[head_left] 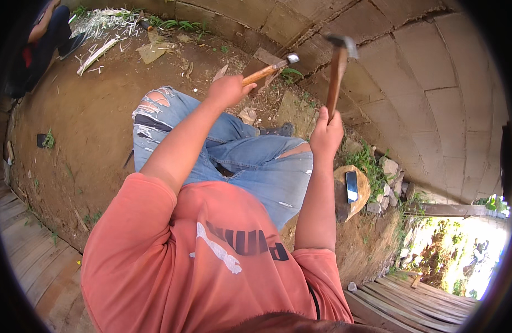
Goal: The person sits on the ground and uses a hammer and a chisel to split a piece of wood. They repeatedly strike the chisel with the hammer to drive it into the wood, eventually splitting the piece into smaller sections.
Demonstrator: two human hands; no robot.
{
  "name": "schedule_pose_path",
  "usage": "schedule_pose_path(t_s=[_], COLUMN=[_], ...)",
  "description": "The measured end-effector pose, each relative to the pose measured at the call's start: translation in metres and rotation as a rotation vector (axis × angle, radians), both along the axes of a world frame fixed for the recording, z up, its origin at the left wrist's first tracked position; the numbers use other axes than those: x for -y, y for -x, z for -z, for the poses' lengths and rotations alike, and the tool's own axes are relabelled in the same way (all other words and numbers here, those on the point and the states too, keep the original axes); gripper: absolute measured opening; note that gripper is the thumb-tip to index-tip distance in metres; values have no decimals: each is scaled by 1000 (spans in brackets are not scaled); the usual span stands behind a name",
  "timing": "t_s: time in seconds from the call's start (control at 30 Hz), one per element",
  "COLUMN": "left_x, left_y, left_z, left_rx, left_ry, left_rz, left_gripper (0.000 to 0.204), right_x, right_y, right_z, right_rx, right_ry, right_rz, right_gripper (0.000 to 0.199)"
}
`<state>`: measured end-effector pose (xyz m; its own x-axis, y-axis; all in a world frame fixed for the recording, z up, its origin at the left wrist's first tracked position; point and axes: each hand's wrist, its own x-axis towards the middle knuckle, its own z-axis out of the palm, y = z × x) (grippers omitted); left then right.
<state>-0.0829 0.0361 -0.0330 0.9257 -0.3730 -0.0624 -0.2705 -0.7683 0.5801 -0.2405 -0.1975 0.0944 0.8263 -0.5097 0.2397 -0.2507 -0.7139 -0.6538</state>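
Note:
My left hand [229, 92] is closed round the wooden handle of a small hammer [261, 74], whose bright metal head points away to the right. Raised at the right, a claw hammer [337, 77] stands nearly upright in my right hand [326, 135], its dark steel head at the top against the block wall. The two hammers are apart. Below them are my legs in torn blue jeans [250, 161], and a dark shoe [284, 130] shows beyond the knees.
A phone [351, 186] lies on a cut log [360, 202] at my right, beside stones and weeds [367, 172]. The block wall [428, 83] rises close ahead and right. Wood shavings [106, 25] litter the far left ground near another person's leg [50, 41]. Planks [28, 244] line the near left.

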Motion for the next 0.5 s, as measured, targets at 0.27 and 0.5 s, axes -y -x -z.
schedule_pose_path(t_s=[0.27, 0.5], left_x=[12, 4], left_y=[-1, -8], left_z=[11, 9], left_rx=[-41, -84], left_ry=[70, 61], left_rz=[-30, -32], left_gripper=[63, 64], right_x=[15, -22], right_y=[12, -16], right_z=[45, -28], right_rx=[-395, 46], right_ry=[361, 48], right_rz=[-13, -120], right_gripper=[33, 30])
